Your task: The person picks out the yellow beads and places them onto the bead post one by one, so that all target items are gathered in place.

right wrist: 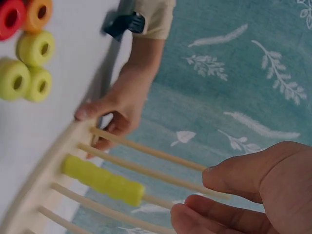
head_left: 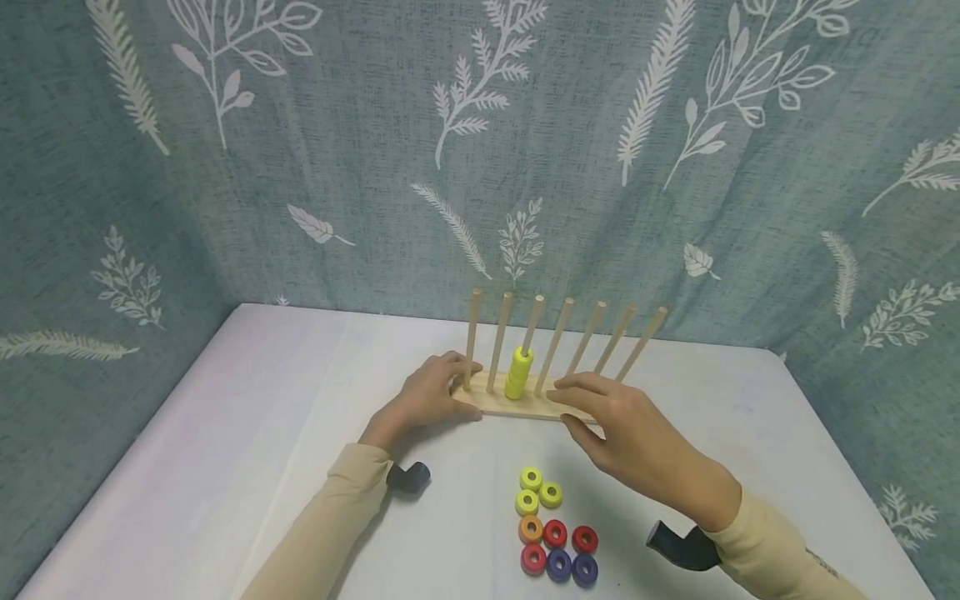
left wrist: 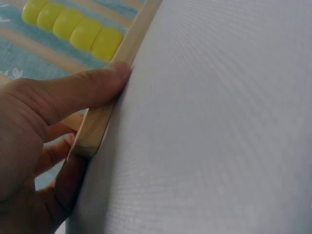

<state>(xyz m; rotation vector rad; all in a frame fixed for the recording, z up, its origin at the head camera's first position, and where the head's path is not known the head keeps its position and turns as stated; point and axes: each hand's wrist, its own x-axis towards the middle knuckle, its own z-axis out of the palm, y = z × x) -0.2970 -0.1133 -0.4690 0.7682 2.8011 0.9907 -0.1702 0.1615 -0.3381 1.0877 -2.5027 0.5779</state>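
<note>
A pale wooden rack has a flat base (head_left: 540, 407) with several upright pegs (head_left: 555, 342) in a row. Ring-shaped yellow beads (head_left: 518, 377) are stacked on its third peg from the left. My left hand (head_left: 431, 390) grips the left end of the base, the thumb (left wrist: 92, 87) along the front edge and the other fingers behind. My right hand (head_left: 633, 433) hovers by the right part of the rack, thumb apart from the fingers and nothing between them. In the right wrist view, its fingertips (right wrist: 187, 217) overlap the upper ends of the pegs.
Loose beads lie on the white table (head_left: 300, 467) in front of the rack: yellow ones (head_left: 521, 507), an orange one (head_left: 522, 533), red ones (head_left: 533, 571) and purple ones (head_left: 558, 577). A green leaf-patterned cloth (head_left: 375, 150) stands behind and at the sides.
</note>
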